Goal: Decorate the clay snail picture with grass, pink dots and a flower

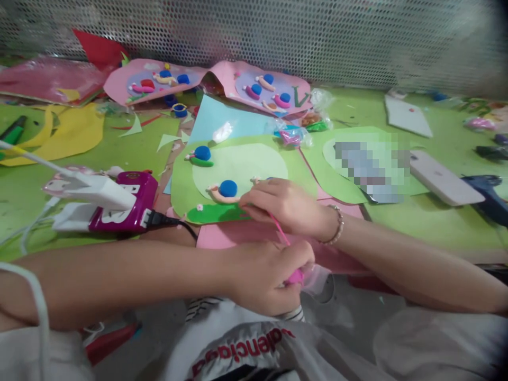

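My left hand (265,275) is closed around a lump of bright pink modelling clay (296,276) in a clear plastic wrapper (316,278), close to the table's front edge. A thin pink strand (280,228) runs up from it to my right hand (283,206), whose fingers are pinched together over the green paper card (182,182). The strand's upper end is hidden by those fingers. On the card lie clay snails with blue shells, one (228,189) just left of my right fingertips and another (202,154) higher up. A dark green clay strip (216,213) runs along its lower edge.
At the left, a purple power strip (146,193) carries white chargers and cables. Two phones, one pale pink (444,177), and a dark blue glue gun (488,193) lie at the right. Pink cards (226,79) with more snails lean by a perforated metal panel (254,37).
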`<state>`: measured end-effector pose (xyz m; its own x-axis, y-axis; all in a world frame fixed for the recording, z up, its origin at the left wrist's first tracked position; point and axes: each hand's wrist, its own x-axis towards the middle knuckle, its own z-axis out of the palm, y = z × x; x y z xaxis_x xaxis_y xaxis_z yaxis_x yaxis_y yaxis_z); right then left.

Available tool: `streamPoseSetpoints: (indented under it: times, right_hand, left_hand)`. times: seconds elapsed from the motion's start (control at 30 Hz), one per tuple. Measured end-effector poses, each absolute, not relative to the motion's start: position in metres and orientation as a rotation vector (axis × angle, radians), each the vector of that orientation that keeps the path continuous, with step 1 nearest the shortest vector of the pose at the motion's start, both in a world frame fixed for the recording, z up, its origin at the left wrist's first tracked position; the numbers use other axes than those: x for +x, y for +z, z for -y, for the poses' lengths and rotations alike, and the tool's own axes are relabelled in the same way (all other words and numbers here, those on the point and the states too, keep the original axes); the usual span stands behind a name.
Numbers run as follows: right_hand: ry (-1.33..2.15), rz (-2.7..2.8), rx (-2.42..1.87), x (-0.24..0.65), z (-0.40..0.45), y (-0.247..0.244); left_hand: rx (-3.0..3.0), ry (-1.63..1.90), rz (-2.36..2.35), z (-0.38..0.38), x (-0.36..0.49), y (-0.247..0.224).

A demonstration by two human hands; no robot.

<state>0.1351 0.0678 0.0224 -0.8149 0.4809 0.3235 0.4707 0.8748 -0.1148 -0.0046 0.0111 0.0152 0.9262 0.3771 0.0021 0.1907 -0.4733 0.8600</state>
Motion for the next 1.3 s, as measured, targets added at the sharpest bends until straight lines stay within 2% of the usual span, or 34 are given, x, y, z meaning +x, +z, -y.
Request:
streamPoseSetpoints:
  times: [0.1,0.17,0.27,0.43,0.67,1.3]
  right_hand:
    - [-0.136,2.759,-0.658,0.128,-0.068,0.018]
    - [-0.234,2.774,-0.627,0.124,-0.069,0.015]
    - [-0.298,2.802,-0.618,0.121,-0.07,0.012]
    - [-0.358,2.805,-0.622,0.12,-0.07,0.01]
    - [-0.381,2.85,-0.6,0.118,-0.069,0.011]
    - [-0.25,2.966,-0.658,0.124,-0.067,0.018]
  left_hand:
    - [2.149,0.201,-0.302,-0.01,-0.007,0.011]
    - [2.212,0.31,-0.179,-0.009,-0.007,0.008]
    - [2.239,0.508,-0.077,-0.007,-0.007,0.003]
    - [2.199,0.527,-0.088,-0.006,-0.006,0.002]
    - [2.165,0.588,-0.069,-0.006,-0.006,-0.001]
    - [2.155,0.454,-0.134,-0.008,-0.008,0.004]
